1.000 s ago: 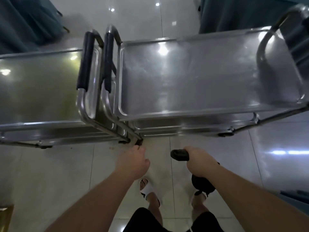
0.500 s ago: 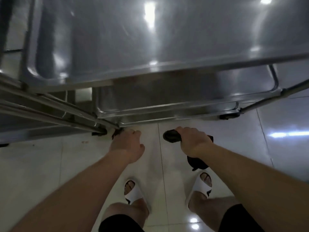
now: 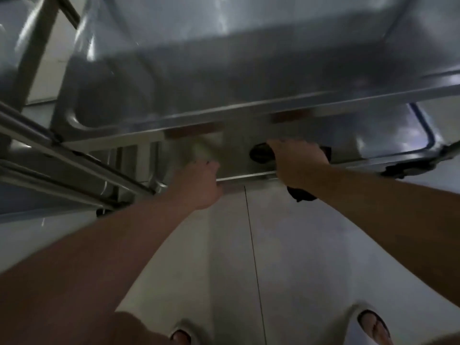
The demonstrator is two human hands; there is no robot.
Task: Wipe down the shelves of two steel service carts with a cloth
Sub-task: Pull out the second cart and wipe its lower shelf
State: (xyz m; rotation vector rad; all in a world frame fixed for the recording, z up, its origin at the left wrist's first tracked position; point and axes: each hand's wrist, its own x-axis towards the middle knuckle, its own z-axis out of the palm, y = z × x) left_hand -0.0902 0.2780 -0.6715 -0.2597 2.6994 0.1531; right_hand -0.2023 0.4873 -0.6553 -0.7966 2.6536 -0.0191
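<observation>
- The right hand (image 3: pixel 297 160) is clenching a dark cloth (image 3: pixel 261 153) and pressing it onto the lower shelf (image 3: pixel 388 143) of the right cart, under the top shelf (image 3: pixel 224 70); one end of the cloth is hanging below the wrist.
- The left hand (image 3: pixel 201 183) is resting at the front edge of that lower shelf, fingers curled loosely and holding nothing.
- The left cart's frame rails (image 3: pixel 49 155) are showing at the left, blurred.
- The person's sandalled feet are standing on the tiled floor (image 3: pixel 298 257).
</observation>
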